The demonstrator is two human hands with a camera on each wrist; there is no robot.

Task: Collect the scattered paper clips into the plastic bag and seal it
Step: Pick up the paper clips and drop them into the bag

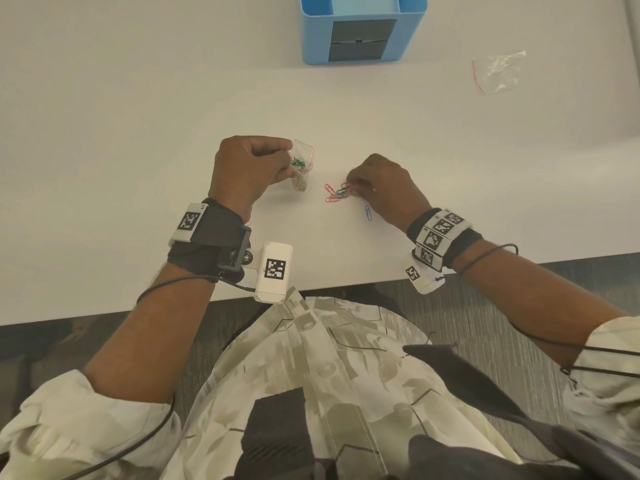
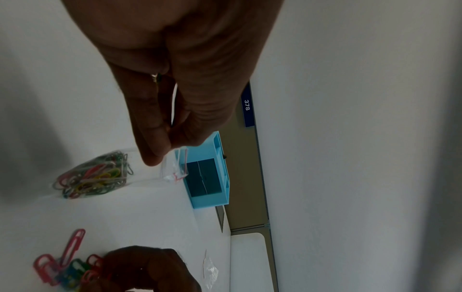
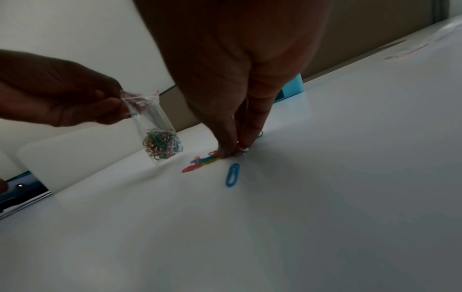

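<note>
My left hand (image 1: 289, 161) pinches the top of a small clear plastic bag (image 1: 303, 169), which hangs just above the white table with several coloured paper clips inside. The bag (image 3: 160, 142) is also in the right wrist view, its mouth gathered in the left fingers (image 2: 155, 154). To its right a small heap of loose paper clips (image 1: 332, 195), red, green and blue, lies on the table. My right hand (image 1: 351, 188) has its fingertips (image 3: 226, 152) pressed together on the heap's right end, pinching clips. A single blue clip (image 1: 368, 213) lies apart, nearer me.
A blue desk organiser (image 1: 360, 29) stands at the table's far edge. A second clear bag (image 1: 500, 71), flat with a red seal strip, lies at the far right. The table's near edge (image 1: 311, 289) runs just behind my wrists.
</note>
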